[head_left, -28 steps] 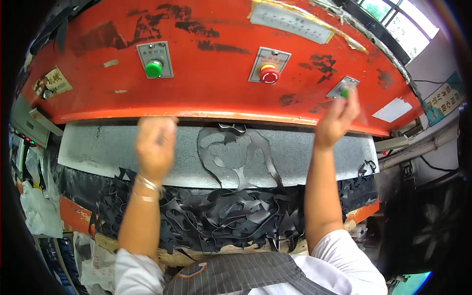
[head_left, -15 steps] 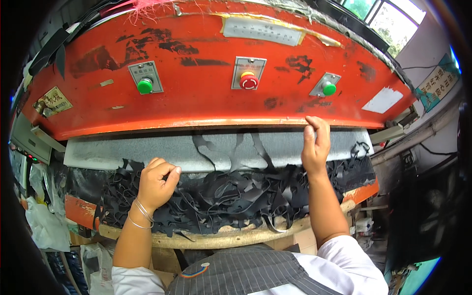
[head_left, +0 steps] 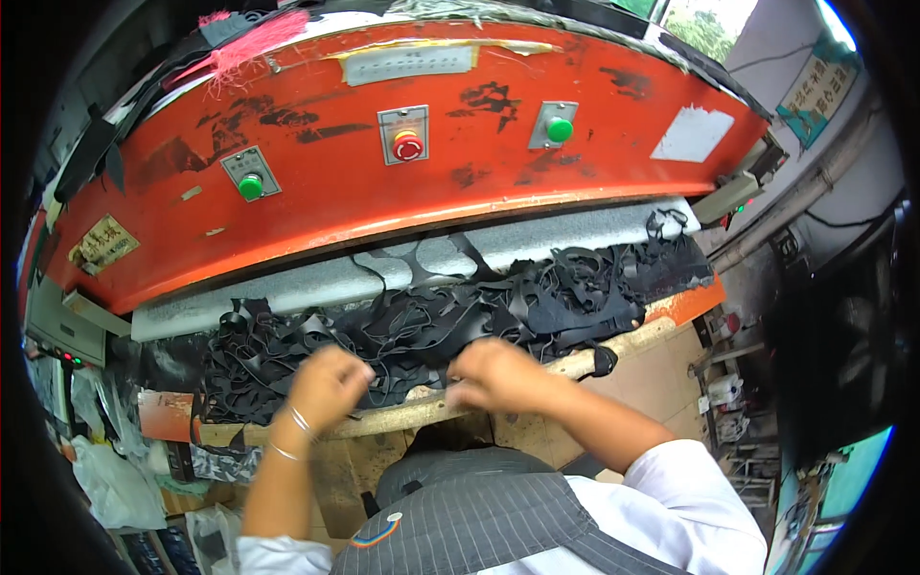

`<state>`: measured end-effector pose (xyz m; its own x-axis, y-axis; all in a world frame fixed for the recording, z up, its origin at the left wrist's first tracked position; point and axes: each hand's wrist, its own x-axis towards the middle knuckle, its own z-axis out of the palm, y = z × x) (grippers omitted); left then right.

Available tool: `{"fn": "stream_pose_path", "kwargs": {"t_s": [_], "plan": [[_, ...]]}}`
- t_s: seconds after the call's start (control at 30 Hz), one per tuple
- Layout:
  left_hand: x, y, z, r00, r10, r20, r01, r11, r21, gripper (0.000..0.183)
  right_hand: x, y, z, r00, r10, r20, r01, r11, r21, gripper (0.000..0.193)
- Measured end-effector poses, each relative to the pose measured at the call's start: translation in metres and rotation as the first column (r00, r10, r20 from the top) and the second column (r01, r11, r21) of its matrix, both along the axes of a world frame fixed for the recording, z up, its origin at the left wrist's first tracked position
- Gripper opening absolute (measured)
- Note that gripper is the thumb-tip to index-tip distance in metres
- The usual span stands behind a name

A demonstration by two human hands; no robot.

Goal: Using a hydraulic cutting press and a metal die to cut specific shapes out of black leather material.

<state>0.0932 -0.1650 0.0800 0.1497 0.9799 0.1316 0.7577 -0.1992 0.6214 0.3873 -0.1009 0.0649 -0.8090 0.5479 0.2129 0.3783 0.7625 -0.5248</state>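
Both hands are low in the middle of the frame, at the near edge of the pile of black scrap strips (head_left: pixel 450 316) that sprawls across the centre. Left hand (head_left: pixel 326 385) is curled shut on some strips, right hand (head_left: pixel 498 376) looks pinched on them too, bit blurry though. Big orange press (head_left: pixel 383 211) with green and red buttons fills the top

two green buttons (head_left: pixel 251 186), one red button (head_left: pixel 408 148), two hands (head_left: pixel 326 386), one black scrap heap (head_left: pixel 450 321)
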Motion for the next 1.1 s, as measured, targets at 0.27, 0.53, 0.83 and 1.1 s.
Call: {"fn": "stream_pose_path", "kwargs": {"t_s": [0.27, 0.53, 0.83, 1.1], "plan": [[0.056, -0.05, -0.048, 0.977, 0.18, -0.112, -0.157, 0.97, 0.185, 0.021, -0.027, -0.034, -0.044, 0.982, -0.133, 0.131, 0.104, 0.973, 0.205, 0.037], [0.056, -0.049, -0.054, 0.982, 0.13, -0.139, -0.115, 0.987, 0.115, 0.024, -0.018, -0.021, -0.029, 0.953, 0.019, 0.302, -0.032, 0.999, 0.039, 0.029], [0.078, 0.021, -0.028, 0.914, -0.053, -0.403, 0.099, 0.99, 0.096, 0.105, -0.119, 0.182, 0.006, 0.925, -0.344, -0.16, 0.37, 0.912, 0.179, 0.035], [0.063, 0.045, -0.032, 0.89, -0.033, -0.455, 0.0, 0.997, -0.072, 0.108, -0.18, 0.271, -0.028, 0.921, -0.342, -0.186, 0.316, 0.936, -0.157, 0.044]]}}
